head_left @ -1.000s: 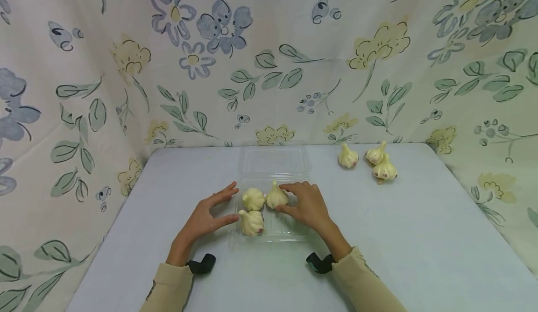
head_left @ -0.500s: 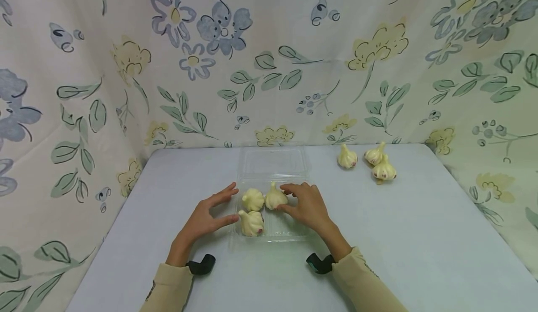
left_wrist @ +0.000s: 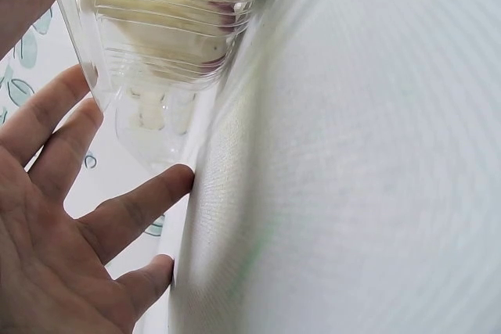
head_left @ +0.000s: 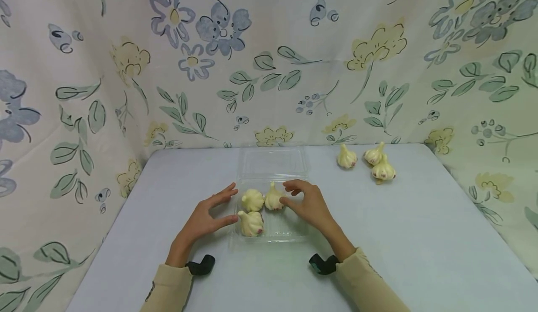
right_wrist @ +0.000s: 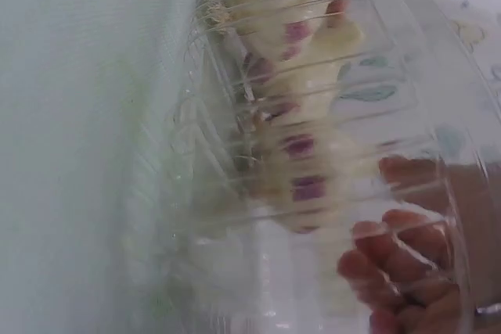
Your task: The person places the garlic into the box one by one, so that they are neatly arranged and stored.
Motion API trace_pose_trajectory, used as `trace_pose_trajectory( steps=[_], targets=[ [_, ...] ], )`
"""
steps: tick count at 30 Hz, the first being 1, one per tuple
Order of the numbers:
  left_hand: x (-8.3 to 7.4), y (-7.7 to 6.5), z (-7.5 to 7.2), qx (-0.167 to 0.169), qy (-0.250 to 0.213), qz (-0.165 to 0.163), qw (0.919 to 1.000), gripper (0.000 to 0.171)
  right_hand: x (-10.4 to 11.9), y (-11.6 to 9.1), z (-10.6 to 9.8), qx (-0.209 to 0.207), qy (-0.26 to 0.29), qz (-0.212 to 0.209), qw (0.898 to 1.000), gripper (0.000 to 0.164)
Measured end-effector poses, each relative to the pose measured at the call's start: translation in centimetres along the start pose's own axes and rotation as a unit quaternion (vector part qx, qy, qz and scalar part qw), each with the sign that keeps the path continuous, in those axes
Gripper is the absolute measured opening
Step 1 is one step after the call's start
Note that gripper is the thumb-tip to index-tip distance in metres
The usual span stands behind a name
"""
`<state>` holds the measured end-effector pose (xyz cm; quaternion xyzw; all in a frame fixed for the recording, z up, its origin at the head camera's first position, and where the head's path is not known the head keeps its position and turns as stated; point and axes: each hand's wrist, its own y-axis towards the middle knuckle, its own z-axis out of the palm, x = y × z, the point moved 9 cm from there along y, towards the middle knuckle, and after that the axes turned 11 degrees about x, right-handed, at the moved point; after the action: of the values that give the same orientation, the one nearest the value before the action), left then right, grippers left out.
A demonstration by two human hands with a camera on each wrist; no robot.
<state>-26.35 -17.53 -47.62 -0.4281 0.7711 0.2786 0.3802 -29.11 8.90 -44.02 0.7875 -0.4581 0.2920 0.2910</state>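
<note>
A left hand (left_wrist: 55, 244) spreads its fingers beside a clear, ribbed plastic container (left_wrist: 108, 44) on the whitish worktop (left_wrist: 376, 154); purple-marked cream garlic bulbs (left_wrist: 164, 25) show through its wall. White, green-leaf-printed cloth (left_wrist: 27, 48) hangs behind.

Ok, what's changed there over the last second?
The right hand has drawn slightly back to the right, its fingers spreading away from the cream, purple-marked garlic bulb they had pinched. It appears let go; whether the thumb touches it is unclear. That bulb stayed in the clear plastic hinged container. The left hand, two other bulbs inside and three outside stayed put.
</note>
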Motion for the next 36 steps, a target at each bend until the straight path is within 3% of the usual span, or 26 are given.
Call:
trace_pose_trajectory(
  steps=[4,15,36],
  targets=[
    [-0.1,0.0,0.0,0.001,-0.001,0.004,1.0,0.07,-0.5,0.0,-0.6,-0.001,0.052,0.002,0.999,0.04],
    [-0.1,0.0,0.0,0.002,-0.001,0.002,1.0,0.07,-1.4,-0.4,-0.9,0.036,0.102,-0.015,0.994,0.041],
    [0.0,-0.1,0.0,0.001,0.006,0.0,1.0,0.071,-1.7,-1.0,-1.3,0.033,0.163,-0.055,0.984,0.03]
  ],
)
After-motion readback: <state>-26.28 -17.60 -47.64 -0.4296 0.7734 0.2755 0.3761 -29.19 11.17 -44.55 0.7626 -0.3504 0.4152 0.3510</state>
